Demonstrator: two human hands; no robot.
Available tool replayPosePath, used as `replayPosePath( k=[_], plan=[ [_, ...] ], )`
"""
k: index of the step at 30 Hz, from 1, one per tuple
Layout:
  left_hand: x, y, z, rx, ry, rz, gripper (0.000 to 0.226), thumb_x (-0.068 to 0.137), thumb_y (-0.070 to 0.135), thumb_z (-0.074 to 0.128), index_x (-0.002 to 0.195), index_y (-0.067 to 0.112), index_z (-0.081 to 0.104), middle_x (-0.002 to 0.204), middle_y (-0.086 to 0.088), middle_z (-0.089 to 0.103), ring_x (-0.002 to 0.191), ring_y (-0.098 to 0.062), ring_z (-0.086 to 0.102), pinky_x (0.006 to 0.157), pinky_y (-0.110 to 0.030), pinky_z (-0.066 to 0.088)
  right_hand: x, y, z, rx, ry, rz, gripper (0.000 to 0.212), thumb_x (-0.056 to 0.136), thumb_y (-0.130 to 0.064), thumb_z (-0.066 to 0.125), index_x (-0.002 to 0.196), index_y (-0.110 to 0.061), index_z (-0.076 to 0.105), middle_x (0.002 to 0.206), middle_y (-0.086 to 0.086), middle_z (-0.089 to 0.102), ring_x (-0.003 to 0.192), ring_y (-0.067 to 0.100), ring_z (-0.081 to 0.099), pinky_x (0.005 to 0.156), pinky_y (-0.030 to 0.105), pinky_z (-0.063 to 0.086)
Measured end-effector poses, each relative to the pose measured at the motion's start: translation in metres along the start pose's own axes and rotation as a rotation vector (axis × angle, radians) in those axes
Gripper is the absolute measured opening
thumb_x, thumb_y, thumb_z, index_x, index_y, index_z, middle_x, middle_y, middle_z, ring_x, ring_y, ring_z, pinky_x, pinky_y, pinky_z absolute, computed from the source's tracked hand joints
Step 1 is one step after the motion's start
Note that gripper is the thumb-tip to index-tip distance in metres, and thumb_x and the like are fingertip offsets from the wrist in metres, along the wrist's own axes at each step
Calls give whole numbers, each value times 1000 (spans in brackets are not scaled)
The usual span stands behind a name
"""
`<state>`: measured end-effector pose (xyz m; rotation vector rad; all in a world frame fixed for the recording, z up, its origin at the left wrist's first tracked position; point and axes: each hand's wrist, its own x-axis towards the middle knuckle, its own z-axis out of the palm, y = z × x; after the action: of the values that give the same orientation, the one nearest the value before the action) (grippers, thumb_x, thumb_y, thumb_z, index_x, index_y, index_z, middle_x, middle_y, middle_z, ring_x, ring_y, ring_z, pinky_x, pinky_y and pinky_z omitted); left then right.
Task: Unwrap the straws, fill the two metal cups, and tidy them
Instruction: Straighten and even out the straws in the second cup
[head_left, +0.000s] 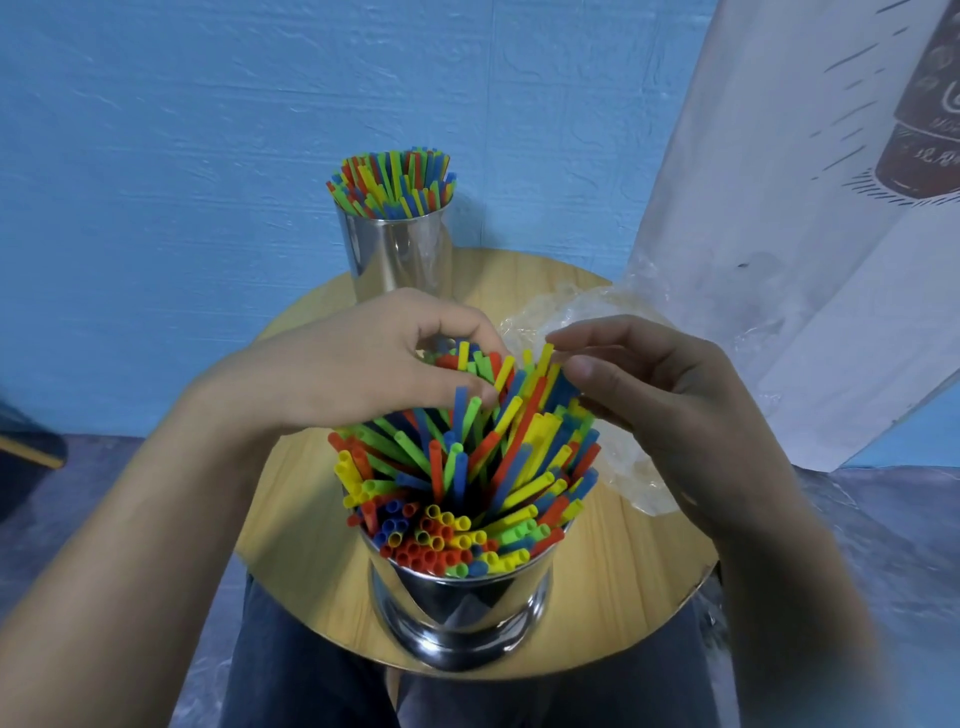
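Note:
A shiny metal cup stands at the near edge of the round wooden table, packed with coloured straws that fan out unevenly. My left hand curls over the far tops of these straws, its fingers and thumb gripping a few of them. My right hand is at the right side of the bunch, thumb and fingertips pinching the upper straw ends. A second metal cup stands at the table's far edge, filled with an even bunch of straws.
Crumpled clear plastic wrap lies on the table's right side behind my right hand. A white printed panel leans against the blue wall on the right. My dark-trousered legs are under the table's near edge.

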<state>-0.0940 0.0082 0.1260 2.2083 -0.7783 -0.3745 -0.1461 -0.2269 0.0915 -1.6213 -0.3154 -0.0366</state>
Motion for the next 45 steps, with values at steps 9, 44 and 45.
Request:
replayPosePath(
  k=[9,44,45],
  plan=[
    [0,11,0,-86,-104,-19,45,80,39,80,122,34,63,115,15,74,105,-7,72,92,-36,59,-6,2,-9,-50,-68,24,23,91,-23,63,110,-13,71,98,-3,78,93,11,74,77,22,57],
    [-2,-10,-3,-62,275,-214,33,82,58,77,109,40,70,117,12,72,107,-5,69,101,-46,53,-11,8,-16,-249,-183,44,45,83,-38,72,127,-35,65,124,-15,69,114,9,67,91,32,57],
    [-5,-9,-2,-105,266,-199,34,84,56,74,112,38,70,118,11,73,109,-6,70,103,-46,53,-10,8,-15,-253,-176,41,44,84,-38,71,128,-33,65,125,-14,69,115,10,67,93,34,56]
  ],
)
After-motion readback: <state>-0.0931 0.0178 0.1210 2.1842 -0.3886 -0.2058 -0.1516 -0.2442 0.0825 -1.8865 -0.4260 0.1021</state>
